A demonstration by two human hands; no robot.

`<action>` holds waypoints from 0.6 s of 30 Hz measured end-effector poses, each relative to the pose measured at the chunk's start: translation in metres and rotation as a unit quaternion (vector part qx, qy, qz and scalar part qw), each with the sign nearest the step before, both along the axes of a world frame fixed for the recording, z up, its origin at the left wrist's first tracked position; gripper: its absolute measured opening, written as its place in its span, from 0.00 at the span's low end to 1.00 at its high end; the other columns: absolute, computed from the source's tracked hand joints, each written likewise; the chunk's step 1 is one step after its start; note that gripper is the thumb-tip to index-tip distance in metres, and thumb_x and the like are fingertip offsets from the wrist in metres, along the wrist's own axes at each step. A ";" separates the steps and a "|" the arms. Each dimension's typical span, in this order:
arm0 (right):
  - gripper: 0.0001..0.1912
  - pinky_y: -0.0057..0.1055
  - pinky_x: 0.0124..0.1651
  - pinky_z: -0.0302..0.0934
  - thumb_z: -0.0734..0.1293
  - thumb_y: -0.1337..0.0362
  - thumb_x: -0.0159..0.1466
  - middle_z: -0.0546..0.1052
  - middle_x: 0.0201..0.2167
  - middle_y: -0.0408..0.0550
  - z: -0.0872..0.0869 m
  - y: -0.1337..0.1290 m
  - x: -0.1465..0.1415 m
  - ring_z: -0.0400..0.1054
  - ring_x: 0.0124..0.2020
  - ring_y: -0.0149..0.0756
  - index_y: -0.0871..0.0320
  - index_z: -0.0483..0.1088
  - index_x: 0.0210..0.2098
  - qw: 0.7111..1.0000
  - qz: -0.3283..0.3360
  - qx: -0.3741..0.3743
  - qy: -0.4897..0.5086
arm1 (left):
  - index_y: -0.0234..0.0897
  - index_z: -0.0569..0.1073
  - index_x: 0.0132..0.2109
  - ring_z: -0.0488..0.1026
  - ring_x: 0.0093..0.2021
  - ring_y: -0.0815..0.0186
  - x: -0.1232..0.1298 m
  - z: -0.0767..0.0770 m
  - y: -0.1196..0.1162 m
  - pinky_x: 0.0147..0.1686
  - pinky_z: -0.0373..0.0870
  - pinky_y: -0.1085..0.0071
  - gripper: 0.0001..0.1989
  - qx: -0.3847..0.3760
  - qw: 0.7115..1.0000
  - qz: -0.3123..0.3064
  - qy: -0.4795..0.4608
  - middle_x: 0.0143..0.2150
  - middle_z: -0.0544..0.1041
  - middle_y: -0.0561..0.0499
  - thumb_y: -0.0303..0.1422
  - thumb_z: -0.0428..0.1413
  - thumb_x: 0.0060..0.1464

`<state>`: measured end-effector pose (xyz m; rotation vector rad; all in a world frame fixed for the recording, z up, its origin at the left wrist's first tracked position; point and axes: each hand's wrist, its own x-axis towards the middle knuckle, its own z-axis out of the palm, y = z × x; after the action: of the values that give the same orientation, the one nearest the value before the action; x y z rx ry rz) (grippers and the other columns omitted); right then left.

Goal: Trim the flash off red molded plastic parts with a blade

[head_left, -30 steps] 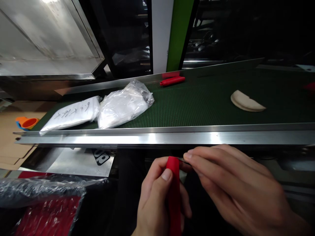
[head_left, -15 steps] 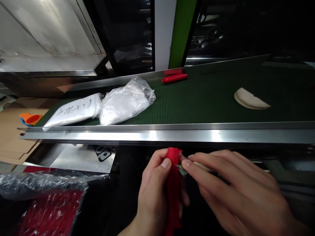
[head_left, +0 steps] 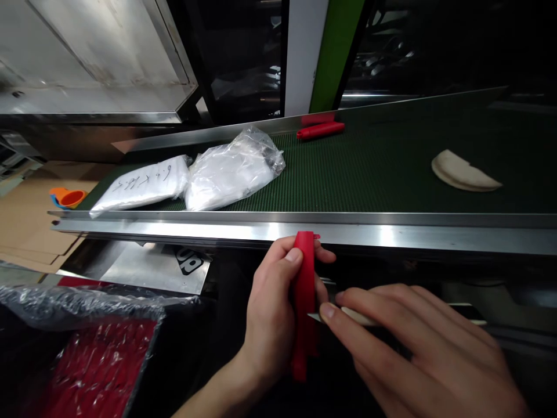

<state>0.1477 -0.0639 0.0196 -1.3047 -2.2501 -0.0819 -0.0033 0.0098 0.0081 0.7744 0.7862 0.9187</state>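
Observation:
My left hand is wrapped around a long red plastic part, its thumb pressed on the near face. The part stands roughly upright in front of the conveyor's edge, and a small red nub sticks out at its top right. Between the thumb and fingers of my right hand is a small knife with a pale handle. Its pointed blade meets the right edge of the red part about halfway down; whether it cuts in, I cannot tell. Most of the handle is hidden by the fingers.
Beyond the hands runs a green conveyor belt with a metal rail. On it lie two clear-bagged white packs, another red part and a cream half-round pad. A plastic-lined box of red parts stands lower left.
My left hand has raised the red part. The knife's blade has gone from near its top down to about the middle of its right edge. The view has shifted slightly.

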 end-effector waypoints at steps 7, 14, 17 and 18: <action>0.16 0.37 0.40 0.61 0.63 0.75 0.65 0.77 0.45 0.47 -0.001 -0.001 -0.008 0.70 0.41 0.39 0.57 0.73 0.50 1.000 0.000 -0.001 0.002 | 0.35 0.69 0.43 0.65 0.20 0.70 -0.002 0.001 0.008 0.17 0.58 0.77 0.13 0.027 1.000 0.003 -0.016 0.30 0.72 0.51 0.39 0.45 0.66; 0.16 0.38 0.42 0.61 0.62 0.76 0.65 0.77 0.44 0.47 -0.004 -0.006 -0.013 0.70 0.42 0.41 0.55 0.74 0.48 1.000 -0.005 0.006 -0.001 | 0.37 0.70 0.44 0.60 0.15 0.69 -0.005 0.002 0.013 0.12 0.56 0.78 0.15 0.017 1.000 -0.003 -0.012 0.20 0.68 0.54 0.43 0.45 0.66; 0.15 0.37 0.40 0.62 0.62 0.76 0.65 0.78 0.43 0.47 0.000 -0.007 -0.013 0.71 0.40 0.40 0.56 0.75 0.46 1.000 0.001 0.007 0.011 | 0.39 0.69 0.44 0.58 0.14 0.70 -0.005 0.001 0.014 0.12 0.55 0.79 0.14 0.025 1.000 0.005 -0.015 0.20 0.68 0.54 0.43 0.45 0.66; 0.15 0.37 0.39 0.63 0.62 0.76 0.65 0.78 0.42 0.47 0.001 -0.006 -0.012 0.71 0.39 0.39 0.56 0.75 0.45 1.000 0.001 -0.001 0.023 | 0.39 0.69 0.44 0.58 0.14 0.70 -0.005 0.000 0.015 0.12 0.55 0.79 0.14 0.028 0.999 0.008 -0.016 0.20 0.68 0.54 0.43 0.45 0.66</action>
<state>0.1356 -0.0703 0.0207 -1.2924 -2.2125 -0.0478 -0.0079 0.0247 0.0085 0.8024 0.7430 0.9696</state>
